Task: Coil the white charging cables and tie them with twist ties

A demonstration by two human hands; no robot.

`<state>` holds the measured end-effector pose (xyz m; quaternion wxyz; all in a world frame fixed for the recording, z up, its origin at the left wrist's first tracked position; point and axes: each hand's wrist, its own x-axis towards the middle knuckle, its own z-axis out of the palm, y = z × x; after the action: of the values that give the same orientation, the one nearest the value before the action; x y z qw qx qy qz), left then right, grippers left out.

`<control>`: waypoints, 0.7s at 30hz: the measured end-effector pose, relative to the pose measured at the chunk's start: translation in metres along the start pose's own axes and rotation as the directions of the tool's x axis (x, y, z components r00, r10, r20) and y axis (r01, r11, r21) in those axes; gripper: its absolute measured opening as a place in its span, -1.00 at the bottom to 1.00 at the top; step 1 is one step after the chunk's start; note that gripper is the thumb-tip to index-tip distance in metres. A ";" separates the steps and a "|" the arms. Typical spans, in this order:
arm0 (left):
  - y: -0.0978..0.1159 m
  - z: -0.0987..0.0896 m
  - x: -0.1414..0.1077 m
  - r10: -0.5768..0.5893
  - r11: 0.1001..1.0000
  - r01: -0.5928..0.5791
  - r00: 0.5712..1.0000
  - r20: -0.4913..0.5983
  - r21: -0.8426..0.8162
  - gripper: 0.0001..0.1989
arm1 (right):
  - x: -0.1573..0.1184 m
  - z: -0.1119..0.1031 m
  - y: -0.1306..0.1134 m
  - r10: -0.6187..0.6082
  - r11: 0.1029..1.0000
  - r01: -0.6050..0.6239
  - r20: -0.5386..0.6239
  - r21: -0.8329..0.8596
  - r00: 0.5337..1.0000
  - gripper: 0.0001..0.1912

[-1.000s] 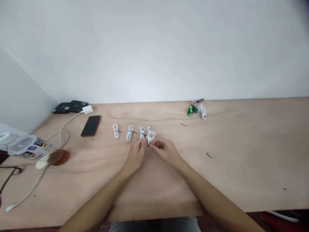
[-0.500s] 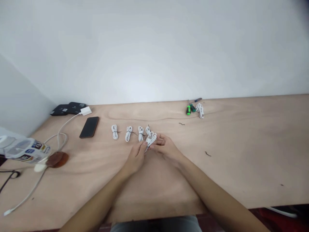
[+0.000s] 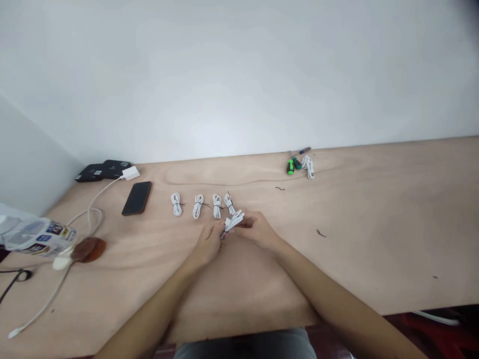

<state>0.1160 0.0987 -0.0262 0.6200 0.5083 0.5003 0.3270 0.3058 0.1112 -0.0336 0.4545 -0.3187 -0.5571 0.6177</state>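
The left hand (image 3: 208, 244) pinches the near end of a folded white cable (image 3: 235, 221) between thumb and fingers, while the right hand (image 3: 259, 231) curls its fingers at the other end, though whether they grip it I cannot tell. The cable is above the wooden table (image 3: 374, 214), just on the near side of four tied cable bundles (image 3: 176, 204) in a row. Farther out lie a phone (image 3: 136, 198) to the left, loose black ties (image 3: 321, 233) to the right, and a green screwdriver (image 3: 290, 167) near the wall.
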 end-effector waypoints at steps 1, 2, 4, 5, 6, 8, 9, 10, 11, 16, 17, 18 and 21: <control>-0.001 0.001 0.001 0.029 0.999 -0.029 1.000 -0.003 -0.014 -0.55 | 0.002 0.000 0.002 -0.046 0.998 0.045 -0.032 -0.035 0.998 -0.79; -0.002 0.001 0.001 0.064 0.998 -0.064 0.998 -0.002 -0.029 -0.55 | 0.003 -0.001 0.004 -0.088 0.994 0.083 -0.067 -0.073 0.994 -0.81; -0.002 0.004 0.002 0.122 0.991 -0.121 0.992 0.018 -0.047 -0.54 | 0.004 -0.002 0.006 -0.164 0.975 0.141 -0.128 -0.170 0.978 -0.83; -0.001 0.005 0.001 0.148 0.988 -0.147 0.988 0.031 -0.045 -0.53 | 0.003 -0.002 0.006 -0.198 0.960 0.162 -0.146 -0.227 0.969 -0.85; 0.001 0.006 0.000 0.175 0.984 -0.174 0.984 0.044 -0.031 -0.53 | 0.002 -0.003 0.006 -0.230 0.942 0.177 -0.162 -0.287 0.960 -0.86; 0.005 0.007 -0.003 0.222 0.974 -0.224 0.974 0.054 0.039 -0.54 | 0.000 -0.004 0.005 -0.295 0.894 0.201 -0.188 -0.401 0.937 -0.88; 0.008 0.008 -0.005 0.242 0.965 -0.245 0.969 0.051 0.089 -0.55 | -0.002 -0.004 0.005 -0.332 0.866 0.213 -0.202 -0.453 0.921 -0.88; 0.010 0.008 -0.007 0.260 0.954 -0.263 0.965 0.045 0.142 -0.56 | -0.003 -0.003 0.004 -0.371 0.836 0.225 -0.213 -0.501 0.904 -0.88; 0.011 0.009 -0.008 0.277 0.941 -0.279 0.960 0.038 0.190 -0.58 | -0.004 -0.003 0.004 -0.405 0.807 0.234 -0.221 -0.542 0.887 -0.88; 0.008 0.009 -0.005 0.434 0.838 -0.407 0.901 0.010 0.363 -0.63 | -0.002 0.005 0.003 -0.360 0.862 0.208 -0.270 -0.461 0.893 -0.87; 0.006 0.009 -0.004 0.470 0.809 -0.433 0.883 0.005 0.397 -0.64 | -0.001 0.007 0.003 -0.294 0.915 0.179 -0.294 -0.362 0.910 -0.86; 0.005 0.009 -0.002 0.500 0.783 -0.454 0.866 0.005 0.426 -0.66 | 0.001 0.007 0.003 -0.207 0.962 0.135 -0.309 -0.239 0.928 -0.84; 0.002 0.008 -0.001 0.545 0.743 -0.496 0.838 0.024 0.450 -0.70 | 0.003 0.007 0.005 0.078 0.990 -0.043 -0.263 0.134 0.962 -0.75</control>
<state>0.1234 0.0964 -0.0239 0.3447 0.7351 0.4316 0.3930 0.2969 0.1114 -0.0365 0.5258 -0.3865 -0.4402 0.6168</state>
